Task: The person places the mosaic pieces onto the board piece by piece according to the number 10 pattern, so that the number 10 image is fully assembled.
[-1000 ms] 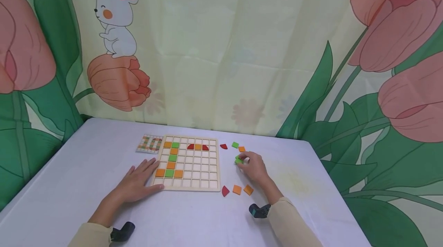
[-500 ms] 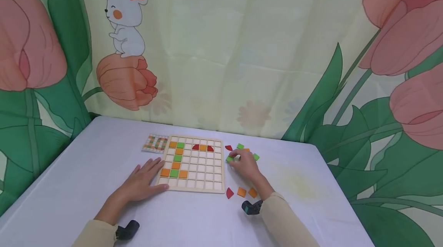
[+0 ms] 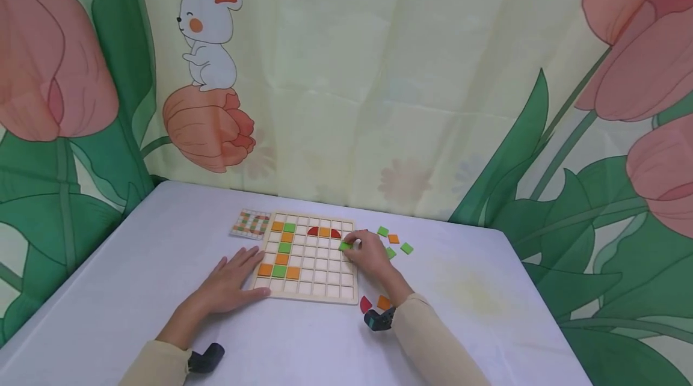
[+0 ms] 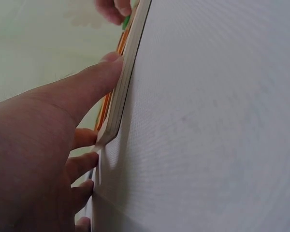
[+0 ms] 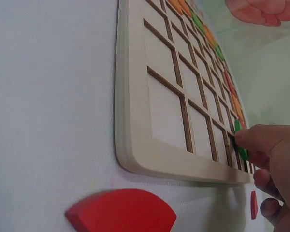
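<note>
A wooden grid board [image 3: 319,297] lies flat on the table, some of its cells filled with orange and green square tiles and two red quarter-round pieces. Between thumb and fingers, my right hand [image 3: 370,254] pinches a green square tile [image 5: 239,140] over the board's right side, near the upper rows. Spread flat, my left hand [image 3: 230,284] rests at the board's left edge, its thumb touching the near-left corner. In the left wrist view that thumb lies against the board's side [image 4: 128,72].
A patterned card [image 3: 250,223] lies beside the board's far-left corner. Right of the board are loose green tiles [image 3: 406,248], an orange tile [image 3: 393,238] and, nearer, a red quarter-round piece [image 3: 366,304] beside another orange tile [image 3: 384,302]. A printed curtain [image 3: 346,103] hangs behind the table.
My right hand has carried the green tile leftward from the loose pieces to above the board's right side. My left hand stays at the board's edge. The head view has shifted slightly.
</note>
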The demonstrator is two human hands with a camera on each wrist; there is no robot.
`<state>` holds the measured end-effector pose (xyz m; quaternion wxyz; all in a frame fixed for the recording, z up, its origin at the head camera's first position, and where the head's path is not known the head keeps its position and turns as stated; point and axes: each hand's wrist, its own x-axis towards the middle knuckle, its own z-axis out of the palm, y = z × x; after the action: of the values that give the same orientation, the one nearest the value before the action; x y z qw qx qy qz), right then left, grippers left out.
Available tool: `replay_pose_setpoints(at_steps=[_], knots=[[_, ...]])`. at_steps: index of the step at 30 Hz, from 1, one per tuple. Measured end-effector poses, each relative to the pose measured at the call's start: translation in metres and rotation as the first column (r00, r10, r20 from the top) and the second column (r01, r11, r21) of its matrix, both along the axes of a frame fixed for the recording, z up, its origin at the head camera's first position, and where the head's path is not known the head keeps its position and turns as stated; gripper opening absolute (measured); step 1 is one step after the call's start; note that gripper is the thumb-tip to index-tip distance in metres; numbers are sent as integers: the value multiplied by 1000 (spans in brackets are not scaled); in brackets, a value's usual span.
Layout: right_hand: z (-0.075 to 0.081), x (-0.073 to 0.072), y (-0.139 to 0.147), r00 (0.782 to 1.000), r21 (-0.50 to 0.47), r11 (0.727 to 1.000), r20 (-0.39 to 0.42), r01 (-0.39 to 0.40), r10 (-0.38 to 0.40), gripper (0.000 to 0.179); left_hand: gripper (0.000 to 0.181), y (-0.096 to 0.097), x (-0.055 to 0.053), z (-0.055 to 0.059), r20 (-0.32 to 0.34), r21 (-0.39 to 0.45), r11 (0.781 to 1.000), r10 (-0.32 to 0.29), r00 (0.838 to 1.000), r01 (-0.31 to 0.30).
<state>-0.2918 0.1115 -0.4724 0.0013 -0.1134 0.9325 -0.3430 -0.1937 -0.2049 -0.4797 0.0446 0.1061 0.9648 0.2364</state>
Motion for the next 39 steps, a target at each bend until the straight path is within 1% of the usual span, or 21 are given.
replay_pose_setpoints(at_steps=[4,10,19,25,31,33,39], knots=[[0,0,-5,1000,1,1000,-17,-7,7,16,90,0,0,-2,-16,-2,1000,-20,1000,20],[1,-1,-8,1000,-20,1000,-4,1,-1,11,91,2,-1,-3,-18,-4,999,-34,999,34],[3,-5,-9,1000,-7,1000,4,12,-12,8,89,6,-2,0,-14,-2,999,-35,999,35],[2,-5,-9,1000,-6,1000,15,-13,13,7,89,6,-2,0,-15,-12,999,-36,999,36],[2,-2,-7,999,1,999,-1,-37,37,12,90,6,-2,1,-1,-6,1000,-27,1000,27],[3,0,-5,999,6,999,-11,-33,33,14,90,5,-1,1,2,-5,1000,-23,1000,23],[4,5,4,999,12,1000,-27,25,-25,13,91,2,-1,-1,3,-12,1000,-3,1000,3]])
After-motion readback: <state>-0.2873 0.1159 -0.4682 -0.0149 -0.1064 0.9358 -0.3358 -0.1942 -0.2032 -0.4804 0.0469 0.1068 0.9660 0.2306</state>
